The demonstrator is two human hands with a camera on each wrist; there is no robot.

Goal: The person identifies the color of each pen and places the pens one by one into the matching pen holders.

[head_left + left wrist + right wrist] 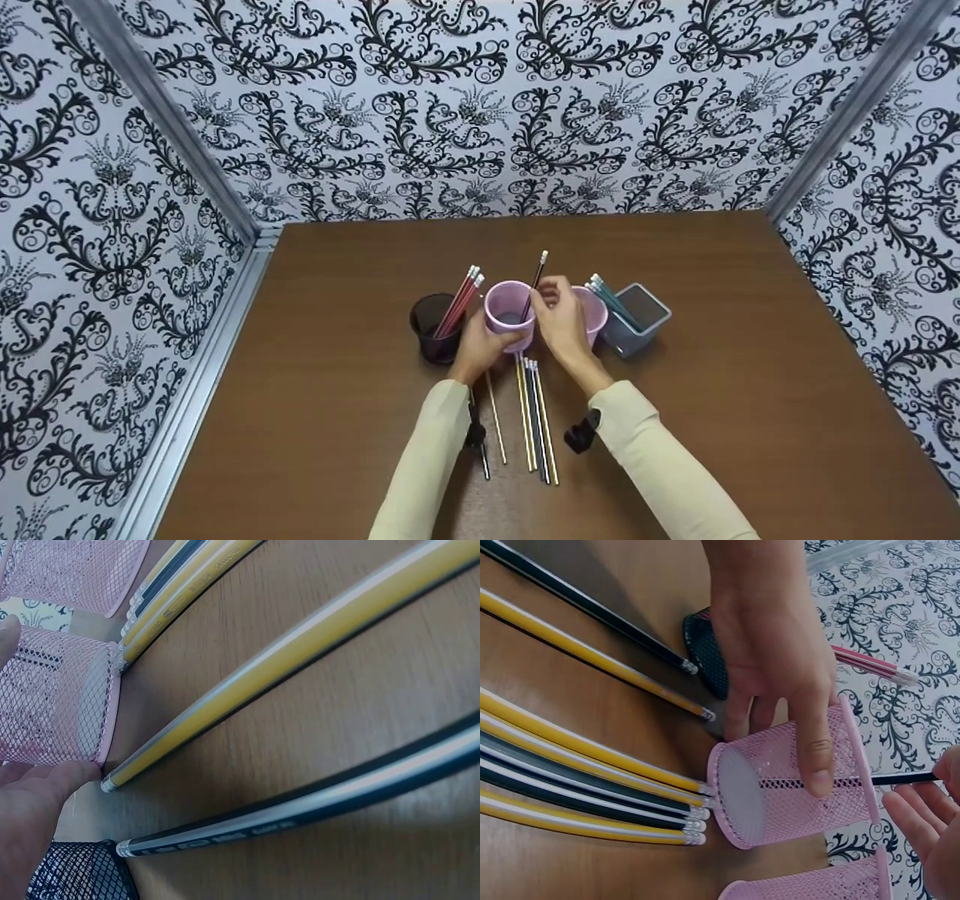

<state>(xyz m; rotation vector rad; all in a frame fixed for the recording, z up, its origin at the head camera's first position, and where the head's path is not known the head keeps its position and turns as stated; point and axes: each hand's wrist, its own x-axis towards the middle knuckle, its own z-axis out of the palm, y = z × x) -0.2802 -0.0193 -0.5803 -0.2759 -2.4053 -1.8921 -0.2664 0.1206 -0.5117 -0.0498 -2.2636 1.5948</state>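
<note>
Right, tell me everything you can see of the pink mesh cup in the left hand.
The pink mesh cup is round, with netted walls that look metal, a pink rim and a pale, smooth base. It is roughly upright between a dark cup and another pink cup. The left hand grips its side. A dark pencil, pinched by the right hand, reaches inside, eraser end up. Whether it touches the table is unclear.
</note>
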